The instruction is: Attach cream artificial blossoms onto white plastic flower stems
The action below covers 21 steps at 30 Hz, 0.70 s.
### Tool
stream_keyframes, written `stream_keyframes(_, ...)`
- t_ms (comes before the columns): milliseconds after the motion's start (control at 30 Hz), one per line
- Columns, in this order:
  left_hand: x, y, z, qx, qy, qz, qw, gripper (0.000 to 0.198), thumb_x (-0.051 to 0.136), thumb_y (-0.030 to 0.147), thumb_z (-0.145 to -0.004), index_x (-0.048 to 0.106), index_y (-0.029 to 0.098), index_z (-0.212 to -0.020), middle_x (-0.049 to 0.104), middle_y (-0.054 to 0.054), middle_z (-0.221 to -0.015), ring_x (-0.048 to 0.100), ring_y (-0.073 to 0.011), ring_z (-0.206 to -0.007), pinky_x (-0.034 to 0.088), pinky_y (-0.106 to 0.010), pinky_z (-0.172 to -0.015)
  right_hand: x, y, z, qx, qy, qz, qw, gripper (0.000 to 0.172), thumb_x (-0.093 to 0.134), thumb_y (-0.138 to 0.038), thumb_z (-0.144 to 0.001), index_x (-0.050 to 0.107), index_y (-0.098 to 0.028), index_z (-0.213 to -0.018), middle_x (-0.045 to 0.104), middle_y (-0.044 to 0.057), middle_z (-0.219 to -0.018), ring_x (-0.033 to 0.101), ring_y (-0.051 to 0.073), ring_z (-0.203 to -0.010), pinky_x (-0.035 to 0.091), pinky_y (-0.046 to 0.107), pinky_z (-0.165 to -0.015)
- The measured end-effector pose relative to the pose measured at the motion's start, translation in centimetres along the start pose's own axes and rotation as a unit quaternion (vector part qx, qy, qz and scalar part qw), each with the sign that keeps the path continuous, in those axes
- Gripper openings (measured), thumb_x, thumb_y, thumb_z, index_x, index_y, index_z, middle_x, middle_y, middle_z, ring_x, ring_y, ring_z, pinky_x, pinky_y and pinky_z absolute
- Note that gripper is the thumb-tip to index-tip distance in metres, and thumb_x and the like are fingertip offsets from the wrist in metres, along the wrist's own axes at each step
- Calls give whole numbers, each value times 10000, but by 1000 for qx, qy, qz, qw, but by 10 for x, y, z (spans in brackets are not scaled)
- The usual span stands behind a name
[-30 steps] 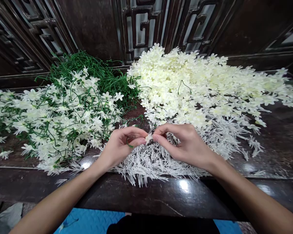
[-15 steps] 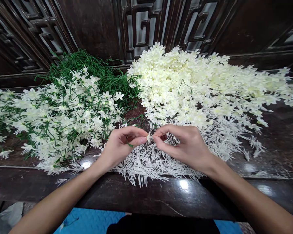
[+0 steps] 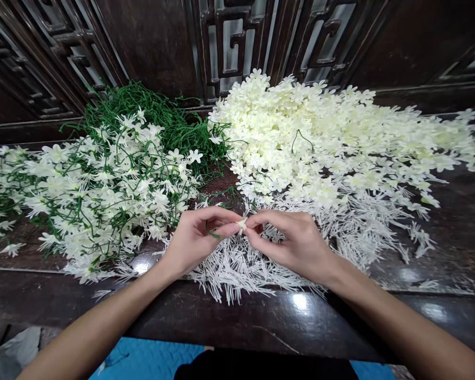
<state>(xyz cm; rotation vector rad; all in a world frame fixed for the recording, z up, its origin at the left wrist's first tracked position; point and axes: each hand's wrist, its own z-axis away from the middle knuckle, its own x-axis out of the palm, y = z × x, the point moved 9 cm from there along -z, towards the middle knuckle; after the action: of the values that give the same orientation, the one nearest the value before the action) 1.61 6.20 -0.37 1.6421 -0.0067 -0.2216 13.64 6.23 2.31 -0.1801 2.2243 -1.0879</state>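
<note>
Left hand (image 3: 193, 240): curled narrow, thumb and forefinger pinched on a small white flower (image 3: 241, 224). A thin green stem (image 3: 210, 233) loops inside the curl of this hand.

Right hand (image 3: 296, 243): also narrow, fingertips pinching the same flower from the 3 o'clock side. Both hands meet at the flower, just above the desk (image 3: 261, 316), mid-frame.

Directly beneath both hands: a spread of white spiky pieces (image 3: 237, 272), running out toward 3 o'clock.

At 1 o'clock: big heap of cream petals (image 3: 320, 137), touching the spiky spread.

At 10 o'clock: pile of white flowers on green stems (image 3: 95, 184).

At 11 o'clock, behind that pile: tangle of bare green stems (image 3: 158, 113).

At 12 o'clock, far edge: dark carved wooden panel (image 3: 229, 42).

At 7 o'clock, below the desk edge: blue cloth (image 3: 150, 359).
</note>
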Motion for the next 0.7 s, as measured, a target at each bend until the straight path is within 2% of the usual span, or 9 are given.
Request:
stream_keyframes(133, -1, 1, 0, 7, 13, -2, 1000, 81, 702, 125, -754, 718, 169, -821, 732, -16, -759, 655, -91, -658, 536, -163, -604, -7, 7, -1, 64, 31, -71, 995, 133, 582, -103, -829, 666, -200, -863, 682, 0, -728, 637, 124, -641, 544, 262, -559)
stream_keyframes(233, -1, 1, 0, 12, 16, -3, 1000, 84, 698, 118, -757, 718, 167, -822, 737, -17, -770, 658, -91, -661, 537, -165, -611, -10, 9, -1, 86, 43, -91, 991, 163, 600, -122, -833, 691, -246, -887, 699, -10, -761, 662, 147, -703, 557, 304, -631)
stream_keyframes(367, 0, 1, 1, 19, 9, -22, 1000, 88, 701, 116, -756, 727, 167, -824, 739, -26, -772, 655, -99, -661, 530, -173, -601, -10, 9, 0, 83, 45, -88, 992, 179, 611, -120, -839, 685, -273, -894, 718, -13, -813, 670, 143, -716, 560, 305, -645)
stream_keyframes(533, 0, 1, 3, 36, 5, -33, 999, 110, 703, 102, -758, 734, 183, -826, 736, -22, -770, 646, -99, -650, 523, -186, -595, -12, 13, 1, 95, 68, -82, 990, 122, 660, -165, -817, 620, -234, -909, 678, 3, -827, 661, 144, -763, 562, 306, -679)
stream_keyframes(700, -1, 6, 4, 83, -5, -31, 996, 285, 659, -18, -741, 754, 229, -846, 719, -23, -850, 654, -118, -798, 533, -218, -697, -7, 17, 2, 111, 46, -89, 989, 72, 644, -183, -836, 606, -238, -862, 668, -8, -781, 653, 136, -715, 564, 312, -646)
